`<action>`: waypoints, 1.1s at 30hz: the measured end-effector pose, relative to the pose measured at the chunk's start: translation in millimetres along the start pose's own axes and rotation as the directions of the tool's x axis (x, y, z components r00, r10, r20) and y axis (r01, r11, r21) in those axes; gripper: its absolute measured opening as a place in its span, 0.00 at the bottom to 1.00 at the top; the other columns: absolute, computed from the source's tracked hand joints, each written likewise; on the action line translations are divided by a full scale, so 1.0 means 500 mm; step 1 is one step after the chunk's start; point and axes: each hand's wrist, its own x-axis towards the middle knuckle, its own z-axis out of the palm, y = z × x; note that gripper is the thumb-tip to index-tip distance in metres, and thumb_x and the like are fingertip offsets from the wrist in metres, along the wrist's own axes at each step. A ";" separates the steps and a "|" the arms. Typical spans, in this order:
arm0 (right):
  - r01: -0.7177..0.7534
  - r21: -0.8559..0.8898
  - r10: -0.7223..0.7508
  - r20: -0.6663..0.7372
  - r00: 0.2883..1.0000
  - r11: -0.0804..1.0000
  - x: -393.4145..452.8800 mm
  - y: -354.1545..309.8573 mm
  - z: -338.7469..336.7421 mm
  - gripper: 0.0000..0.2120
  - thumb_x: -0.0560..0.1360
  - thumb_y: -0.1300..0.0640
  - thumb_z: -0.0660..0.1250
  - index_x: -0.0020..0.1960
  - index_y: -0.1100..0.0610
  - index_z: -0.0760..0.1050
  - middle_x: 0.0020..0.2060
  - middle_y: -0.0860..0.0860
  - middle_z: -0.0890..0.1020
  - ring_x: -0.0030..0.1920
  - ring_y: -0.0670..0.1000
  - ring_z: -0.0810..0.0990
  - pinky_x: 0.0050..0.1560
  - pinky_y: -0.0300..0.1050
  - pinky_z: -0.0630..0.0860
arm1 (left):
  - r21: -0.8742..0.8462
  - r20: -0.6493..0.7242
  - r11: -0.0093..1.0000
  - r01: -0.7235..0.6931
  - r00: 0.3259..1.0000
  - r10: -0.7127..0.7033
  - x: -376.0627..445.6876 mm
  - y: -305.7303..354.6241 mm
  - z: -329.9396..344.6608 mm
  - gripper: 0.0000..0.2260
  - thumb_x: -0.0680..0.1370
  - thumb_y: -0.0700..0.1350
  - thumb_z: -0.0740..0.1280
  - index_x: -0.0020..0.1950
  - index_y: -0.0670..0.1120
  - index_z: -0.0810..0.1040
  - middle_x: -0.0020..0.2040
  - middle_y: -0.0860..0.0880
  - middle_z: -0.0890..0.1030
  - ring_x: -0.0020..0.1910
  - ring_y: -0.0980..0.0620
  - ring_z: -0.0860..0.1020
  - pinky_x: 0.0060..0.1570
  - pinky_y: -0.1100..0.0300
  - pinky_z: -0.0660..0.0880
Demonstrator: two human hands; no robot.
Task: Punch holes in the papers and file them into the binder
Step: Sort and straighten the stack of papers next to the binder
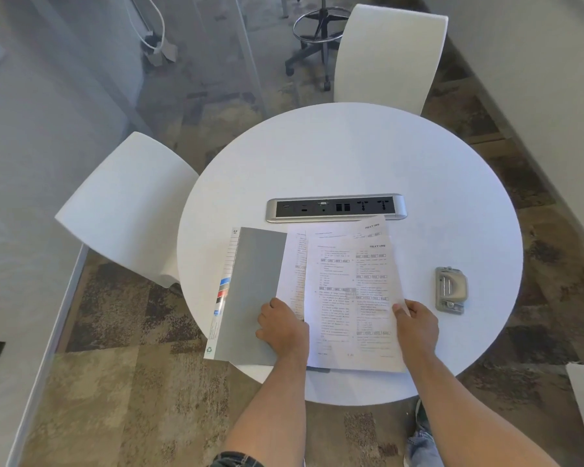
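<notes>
Had the papers (pixel 348 291) lying on the open binder (pixel 250 298) at my edge of the bench (pixel 351 156). My left hand (pixel 284 326) pressed flat on their left side, right hand (pixel 418 323) fingers pinched the right edge. Punch (pixel 451 290) sat off to the right, untouched.

round white table (pixel 351 156): far half bare, open to passage. silver-framed black socket strip (pixel 336 207): lies across the centre, its near edge touching the top of the printed white paper sheets (pixel 351 291). open grey binder cover (pixel 250 298): takes the near left, overhanging the table rim. grey metal hole punch (pixel 450 290): right of the sheets, apart from them, with a bare lane between. two white curved-back chairs (pixel 390 55): block the far and left sides.
</notes>
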 end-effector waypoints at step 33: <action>0.104 -0.285 -0.108 0.003 0.994 0.953 0.043 -0.024 0.017 0.08 0.82 0.54 0.67 0.59 0.52 0.78 0.46 0.45 0.81 0.44 0.51 0.80 0.39 0.44 0.71 | -0.092 0.094 0.907 -0.410 0.904 0.418 0.297 0.178 -0.110 0.37 0.78 0.48 0.69 0.83 0.46 0.54 0.70 0.44 0.77 0.74 0.41 0.69 0.70 0.46 0.66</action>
